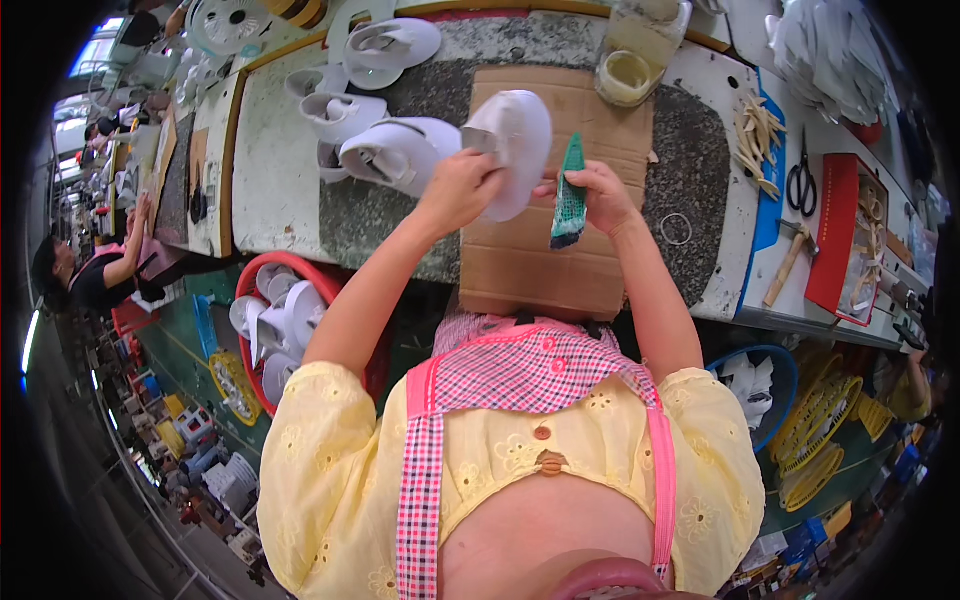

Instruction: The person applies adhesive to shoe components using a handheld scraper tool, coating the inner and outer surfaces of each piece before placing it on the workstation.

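Observation:
In my left hand (460, 188) is a white shoe (520, 140), tilted up over a brown cardboard sheet (545, 265). The fingers are closed on the shoe's left edge. My right hand (602, 195) pinches a narrow green piece (569, 195) between thumb and fingers. It has a pointed top, a mesh-like surface and a dark blue lower end; its exact kind cannot be made out. A small gap separates it from the shoe. Left of the cardboard lie several more white shoes (390, 155), one close to my left hand.
At the back stands a cloudy jar (628, 78). To the right are pale strips (757, 130) on a blue tray, black-handled scissors (801, 185), a hammer (787, 265) and a red box (832, 235). A red basket (328, 285) of white shoes sits below left. Another person (100, 270) works at far left.

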